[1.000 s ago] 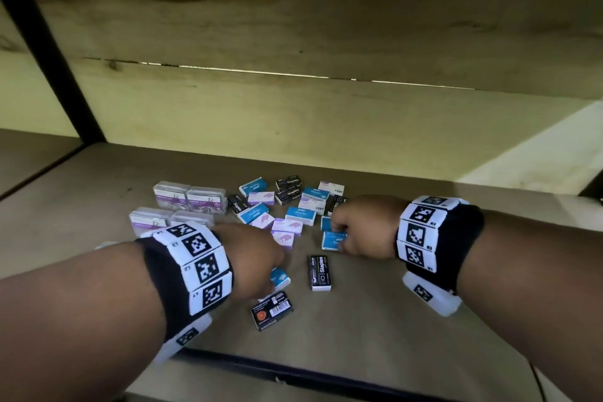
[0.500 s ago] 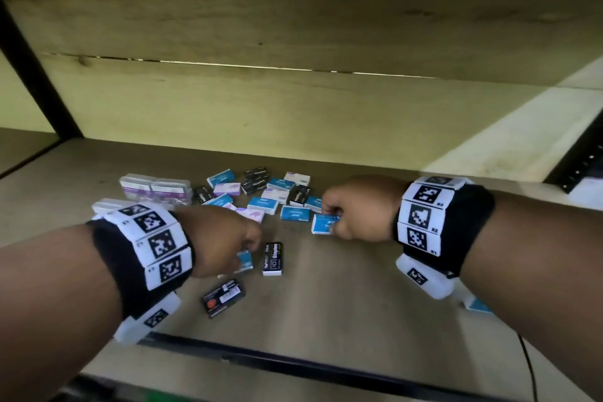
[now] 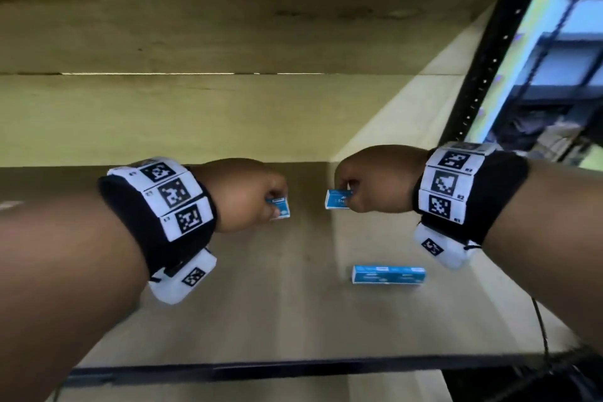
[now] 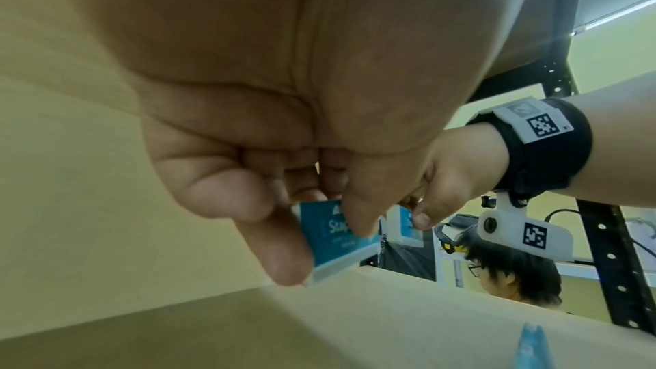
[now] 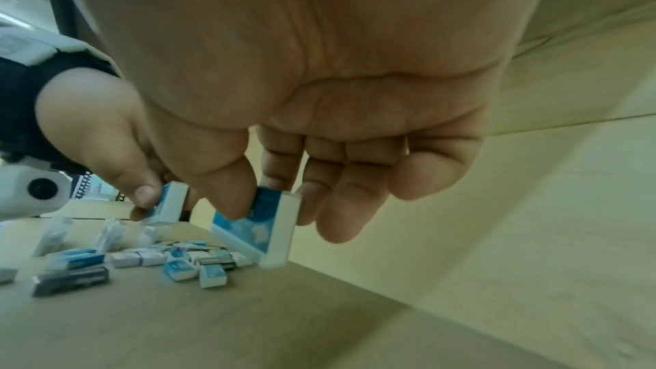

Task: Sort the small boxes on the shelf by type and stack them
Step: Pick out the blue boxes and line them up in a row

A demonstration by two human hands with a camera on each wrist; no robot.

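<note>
Shelf board point(image 3: 293, 313): our work surface, wooden.
Mixed pile of small boxes point(image 5: 142, 260): unsorted, far on our left.
Blue row point(image 3: 388, 274): already laid down, near our right wrist.
Right hand point(image 3: 375, 179): fingers pinching a blue staples box point(image 3: 336, 200), lifted clear of the board.
Left hand point(image 3: 241, 194): pinching a second blue box point(image 3: 280, 207), also aloft.
Risk, as we judge it: light fingertip grips could slip; a careless set-down may knock the row askew.
</note>
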